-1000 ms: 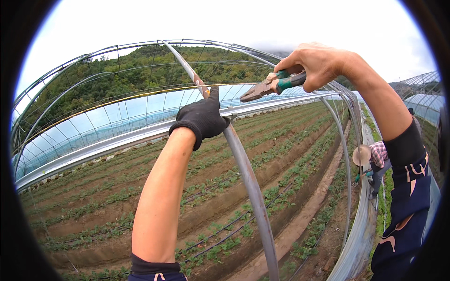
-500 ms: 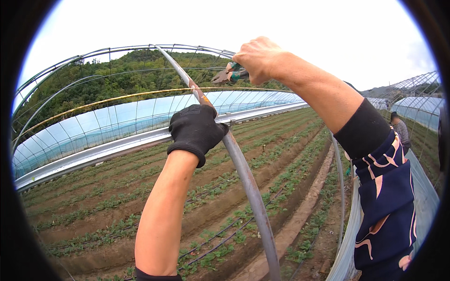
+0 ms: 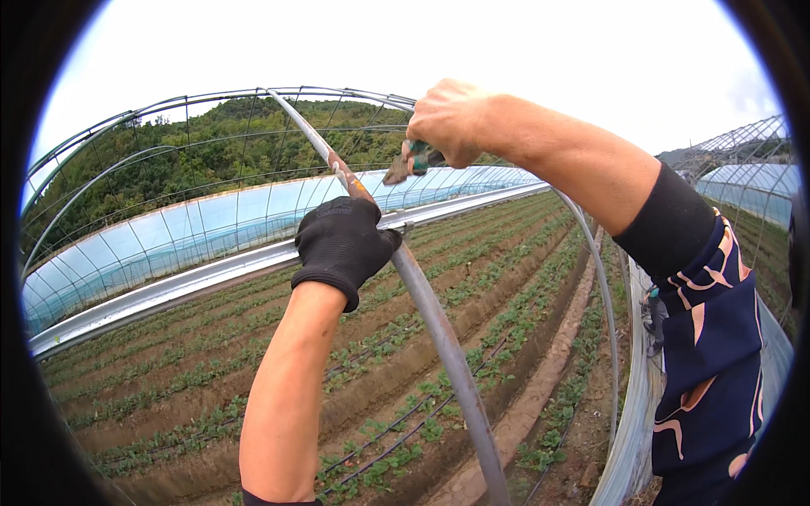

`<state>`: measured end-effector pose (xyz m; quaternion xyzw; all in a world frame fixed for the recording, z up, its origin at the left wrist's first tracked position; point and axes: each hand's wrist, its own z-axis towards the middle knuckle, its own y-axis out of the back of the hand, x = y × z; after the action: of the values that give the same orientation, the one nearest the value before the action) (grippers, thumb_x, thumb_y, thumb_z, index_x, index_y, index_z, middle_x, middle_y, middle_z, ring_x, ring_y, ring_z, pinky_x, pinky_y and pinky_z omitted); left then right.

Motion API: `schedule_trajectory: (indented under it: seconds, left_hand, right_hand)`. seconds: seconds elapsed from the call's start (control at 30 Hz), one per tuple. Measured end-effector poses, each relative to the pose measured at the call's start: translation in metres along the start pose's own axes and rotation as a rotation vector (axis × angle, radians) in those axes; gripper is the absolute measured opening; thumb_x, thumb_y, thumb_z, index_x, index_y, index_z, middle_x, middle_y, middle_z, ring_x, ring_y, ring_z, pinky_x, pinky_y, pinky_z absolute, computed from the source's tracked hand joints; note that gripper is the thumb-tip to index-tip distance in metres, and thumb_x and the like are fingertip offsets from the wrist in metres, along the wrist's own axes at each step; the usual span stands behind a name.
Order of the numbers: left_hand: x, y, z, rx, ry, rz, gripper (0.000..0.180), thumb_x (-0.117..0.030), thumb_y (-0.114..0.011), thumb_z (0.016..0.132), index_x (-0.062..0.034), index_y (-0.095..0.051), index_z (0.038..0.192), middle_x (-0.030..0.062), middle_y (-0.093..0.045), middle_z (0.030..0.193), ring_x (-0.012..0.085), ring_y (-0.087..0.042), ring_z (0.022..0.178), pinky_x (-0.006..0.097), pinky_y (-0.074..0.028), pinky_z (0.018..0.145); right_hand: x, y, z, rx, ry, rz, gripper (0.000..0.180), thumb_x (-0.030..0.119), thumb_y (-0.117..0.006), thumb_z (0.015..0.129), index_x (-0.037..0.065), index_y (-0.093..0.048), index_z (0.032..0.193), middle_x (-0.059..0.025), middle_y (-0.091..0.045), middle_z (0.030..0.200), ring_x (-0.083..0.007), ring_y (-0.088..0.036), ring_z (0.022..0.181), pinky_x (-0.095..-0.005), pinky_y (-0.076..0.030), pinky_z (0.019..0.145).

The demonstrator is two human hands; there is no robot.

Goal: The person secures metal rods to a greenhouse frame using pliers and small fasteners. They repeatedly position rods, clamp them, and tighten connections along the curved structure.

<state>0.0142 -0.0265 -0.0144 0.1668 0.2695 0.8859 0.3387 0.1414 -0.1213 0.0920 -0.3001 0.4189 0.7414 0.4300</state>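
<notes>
My left hand (image 3: 342, 244), in a black glove, is wrapped round a curved grey metal pipe (image 3: 443, 346) with rusty patches just above the grip. A silvery metal channel (image 3: 177, 285) crosses the pipe at this hand. Bare and raised, my right hand (image 3: 451, 122) is closed on a pair of pliers (image 3: 413, 162) with green and dark handles. Their jaws point down and left, a little above and to the right of the gloved hand, apart from the pipe. Whether the jaws are open is blurred.
Bent hoops (image 3: 291, 91) of a greenhouse frame arch overhead. Low green plants (image 3: 388, 337) grow in long soil rows below. Blue-white plastic sheeting (image 3: 152, 244) lines the far side; more sheeting (image 3: 624, 455) hangs at the right. A person (image 3: 654, 316) is partly hidden beside my right sleeve.
My right hand has come down and slightly left with the pliers, nearer the gloved hand. The left hand keeps its hold on the pipe. The view has shifted a little.
</notes>
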Motion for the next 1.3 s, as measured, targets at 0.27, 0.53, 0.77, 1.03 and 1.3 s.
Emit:
schedule_trajectory:
  seconds: [0.27,0.53,0.77,1.03,1.3]
  left_hand:
    - [-0.006,-0.013,0.006,0.039,0.022,-0.010,0.038,-0.045,-0.072,0.073,-0.0130,-0.072,0.093,0.0118,-0.068,0.090,0.0292,-0.064,0.091,0.040,-0.050,0.079]
    - [0.003,-0.005,0.005,0.029,-0.059,0.042,0.038,-0.042,-0.071,0.074,-0.0089,-0.070,0.093,0.0137,-0.068,0.084,0.0290,-0.067,0.081,0.042,-0.053,0.076]
    - [0.006,-0.006,0.002,0.032,-0.028,0.013,0.039,-0.043,-0.071,0.075,-0.0100,-0.070,0.095,0.0134,-0.067,0.090,0.0310,-0.064,0.089,0.042,-0.050,0.079]
    - [0.039,-0.001,-0.009,-0.134,-0.026,0.114,0.039,-0.041,-0.070,0.076,-0.0065,-0.070,0.093,0.0142,-0.068,0.086,0.0304,-0.065,0.085,0.043,-0.051,0.077]
    - [0.011,0.001,-0.001,0.065,-0.004,0.093,0.039,-0.042,-0.069,0.079,-0.0073,-0.069,0.097,0.0143,-0.067,0.090,0.0325,-0.062,0.090,0.043,-0.048,0.079]
  right_hand:
    - [-0.015,-0.025,0.006,-0.122,-0.232,0.103,0.038,0.004,-0.065,0.067,0.011,-0.068,0.104,-0.0045,-0.069,0.081,-0.0181,-0.065,0.072,-0.0333,-0.053,0.067]
    - [-0.006,-0.005,-0.012,-0.043,0.030,0.174,0.021,0.004,-0.063,0.067,0.007,-0.069,0.087,-0.0076,-0.066,0.075,-0.0205,-0.061,0.068,-0.0326,-0.051,0.063]
    - [0.015,-0.004,-0.018,-0.007,0.126,0.022,0.013,0.007,-0.068,0.070,0.008,-0.068,0.084,-0.0084,-0.068,0.079,-0.0197,-0.066,0.076,-0.0319,-0.053,0.067]
    - [-0.004,-0.022,0.000,-0.414,-0.218,0.317,0.054,0.001,-0.061,0.068,0.007,-0.060,0.121,-0.0118,-0.067,0.081,-0.0236,-0.065,0.074,-0.0362,-0.052,0.067]
    - [0.031,-0.137,-0.115,-0.669,-0.402,1.350,0.060,0.007,-0.059,0.068,0.000,-0.051,0.128,-0.0090,-0.064,0.086,-0.0165,-0.060,0.074,-0.0285,-0.048,0.071]
